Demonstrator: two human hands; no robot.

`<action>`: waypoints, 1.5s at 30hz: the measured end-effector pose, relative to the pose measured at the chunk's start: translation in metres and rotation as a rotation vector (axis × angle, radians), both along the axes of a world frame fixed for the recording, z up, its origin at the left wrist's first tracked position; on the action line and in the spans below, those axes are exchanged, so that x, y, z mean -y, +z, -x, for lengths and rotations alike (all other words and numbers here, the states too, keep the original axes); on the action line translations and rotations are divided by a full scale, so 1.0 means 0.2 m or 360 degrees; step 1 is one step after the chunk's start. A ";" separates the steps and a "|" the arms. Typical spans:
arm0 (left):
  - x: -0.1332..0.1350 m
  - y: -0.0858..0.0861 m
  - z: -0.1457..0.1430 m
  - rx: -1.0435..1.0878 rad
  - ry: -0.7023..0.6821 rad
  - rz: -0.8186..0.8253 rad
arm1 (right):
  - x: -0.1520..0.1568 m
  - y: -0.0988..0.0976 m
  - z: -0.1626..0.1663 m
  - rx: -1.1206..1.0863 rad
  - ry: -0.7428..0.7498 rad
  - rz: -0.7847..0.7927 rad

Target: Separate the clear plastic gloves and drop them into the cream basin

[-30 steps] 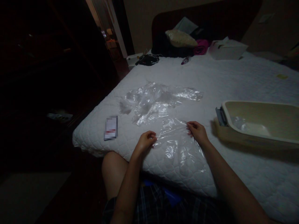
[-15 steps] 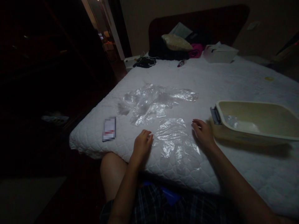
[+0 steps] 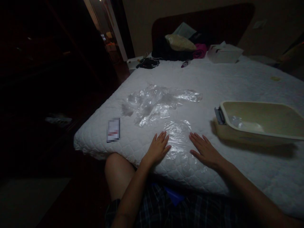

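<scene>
A clear plastic bag [image 3: 178, 139] lies spread on the white quilted bed, close to its front edge. At its left border rests my left hand [image 3: 158, 147], palm down with the fingers stretched out. My right hand [image 3: 204, 150] lies flat along the right border, fingers spread, nothing gripped. Beyond the hands is a heap of crumpled clear plastic bags [image 3: 154, 103]. The lower part of the near bag shows wrinkles and shiny folds between my wrists.
To the right stands a cream plastic bin [image 3: 258, 137] with some clear plastic inside. A phone-like flat item [image 3: 113, 130], blurred out, lies at left. Toward the headboard are a white box [image 3: 224, 53], a pillow-like bundle [image 3: 180, 42] and dark cables [image 3: 148, 63].
Both hands have moved inward onto the near bag's sides. Their fingers, curled before, are now straight and flat. The near bag looks narrower between them.
</scene>
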State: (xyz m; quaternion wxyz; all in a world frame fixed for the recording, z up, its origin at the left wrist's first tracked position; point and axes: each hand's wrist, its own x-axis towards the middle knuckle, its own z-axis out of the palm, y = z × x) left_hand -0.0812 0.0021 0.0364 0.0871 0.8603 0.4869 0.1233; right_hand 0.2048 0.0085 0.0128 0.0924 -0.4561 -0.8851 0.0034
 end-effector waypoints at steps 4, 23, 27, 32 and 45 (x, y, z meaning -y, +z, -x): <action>0.00 0.01 0.02 0.0132 0.0003 0.0054 | -0.02 0.01 -0.02 -0.0204 -0.0022 0.0109; -0.06 0.03 0.29 0.1130 0.0354 0.0165 | 0.07 0.30 0.55 -0.0896 -0.0074 0.0077; -0.06 0.04 0.34 0.1191 0.0457 0.0223 | 0.13 0.26 0.85 -0.0580 0.0179 0.0009; -0.07 0.04 0.38 0.1185 0.0418 0.0268 | 0.11 0.17 1.02 -0.0307 0.0146 -0.0106; -0.10 -0.01 0.33 0.1144 0.0338 -0.0014 | 0.06 0.20 0.98 -0.1194 -0.0083 0.0241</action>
